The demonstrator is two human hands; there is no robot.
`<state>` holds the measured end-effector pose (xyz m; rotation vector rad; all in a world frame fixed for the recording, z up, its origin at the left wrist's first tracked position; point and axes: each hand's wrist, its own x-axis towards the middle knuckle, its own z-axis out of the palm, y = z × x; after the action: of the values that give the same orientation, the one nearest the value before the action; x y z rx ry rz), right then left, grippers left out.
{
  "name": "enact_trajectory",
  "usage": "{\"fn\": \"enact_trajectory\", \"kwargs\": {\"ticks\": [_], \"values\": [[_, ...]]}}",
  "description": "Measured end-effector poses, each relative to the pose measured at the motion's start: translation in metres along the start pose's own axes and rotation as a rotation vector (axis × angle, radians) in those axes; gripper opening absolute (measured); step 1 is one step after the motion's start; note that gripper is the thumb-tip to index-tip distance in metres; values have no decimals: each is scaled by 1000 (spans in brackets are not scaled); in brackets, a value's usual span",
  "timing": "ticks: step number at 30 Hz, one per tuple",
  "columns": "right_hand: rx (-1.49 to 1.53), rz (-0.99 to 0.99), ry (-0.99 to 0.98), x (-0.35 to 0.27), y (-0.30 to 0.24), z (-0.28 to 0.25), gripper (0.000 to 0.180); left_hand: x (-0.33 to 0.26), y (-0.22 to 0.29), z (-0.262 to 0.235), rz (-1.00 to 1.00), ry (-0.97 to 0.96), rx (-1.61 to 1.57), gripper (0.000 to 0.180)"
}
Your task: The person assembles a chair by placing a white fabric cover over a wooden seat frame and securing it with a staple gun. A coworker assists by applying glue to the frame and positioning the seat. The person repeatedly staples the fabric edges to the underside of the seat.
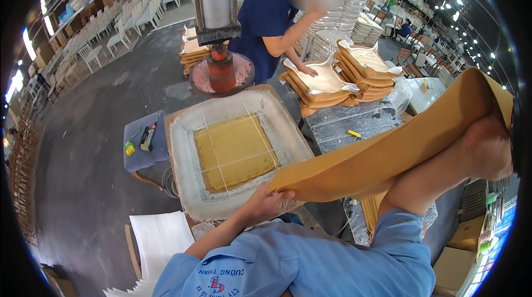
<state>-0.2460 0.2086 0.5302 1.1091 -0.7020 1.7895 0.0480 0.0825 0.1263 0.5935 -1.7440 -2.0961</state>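
Observation:
A long tan sheet of leather-like material (354,158) stretches across in front of me, rising from the middle to the far right. Its lower left corner is pinched in my left hand (265,201), beside the near right rim of a square white padded frame (185,158). My right hand (487,147) is raised at the right and grips the other end, which folds over above it; its fingertips are partly hidden. Inside the frame lies a mustard-yellow square pad (235,153), crossed by thin white strings.
Over the frame's far side hangs a press column with a round plate (223,72). A co-worker in dark blue (260,25) touches stacked tan seat covers (318,78). A blue cushion (138,153) carries tools; white sheets (160,241) lie near left. A yellow cutter (354,134) rests on the right table.

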Motion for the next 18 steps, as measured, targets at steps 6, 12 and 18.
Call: {"fn": "enact_trajectory", "kwargs": {"ticks": [6, 12, 18], "values": [[-21, 639, 0, -24, 110, -61, 28, -107, 104, -63, 479, 157, -121, 38], [-46, 1267, -71, -213, 174, -7, 28, -40, 110, -153, 232, 682, -351, 35], [128, 1619, -78, -287, 230, 102, 24, 27, 131, -296, 247, 909, -77, 38]]}}
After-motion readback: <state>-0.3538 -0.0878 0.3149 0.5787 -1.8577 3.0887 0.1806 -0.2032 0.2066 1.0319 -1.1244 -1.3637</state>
